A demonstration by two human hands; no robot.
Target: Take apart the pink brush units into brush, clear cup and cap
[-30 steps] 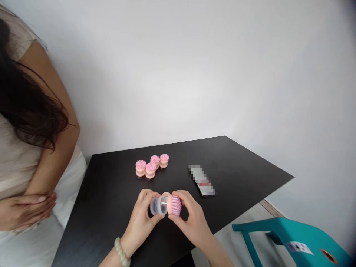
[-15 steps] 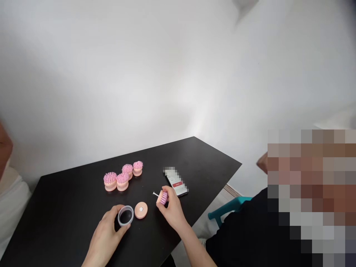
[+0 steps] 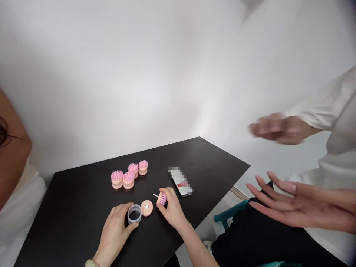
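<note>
My left hand (image 3: 118,226) grips a small clear round cup (image 3: 134,214) by its sides, thumb in front and fingers behind, low over the table. In my right hand (image 3: 172,209) is a pink-bristled brush head (image 3: 162,198), pinched on its side, with a thin white stem pointing left. A round peach-coloured cap (image 3: 146,208) with a white centre lies on the table between both hands, right beside the cup. Farther back stand several peach round brushes (image 3: 128,180), pink bristles up, grouped close together.
A phone (image 3: 180,181) lies on the black table (image 3: 211,163) beyond my right hand. At the right, a person in a white top holds out two hands (image 3: 300,207). Another person (image 3: 16,207) is at the left edge. A teal chair (image 3: 229,213) stands beside the table.
The view has shifted slightly, moving the table things rightward. My left hand and the cup have come nearer the cap. The person at the right now has both hands raised into view.
</note>
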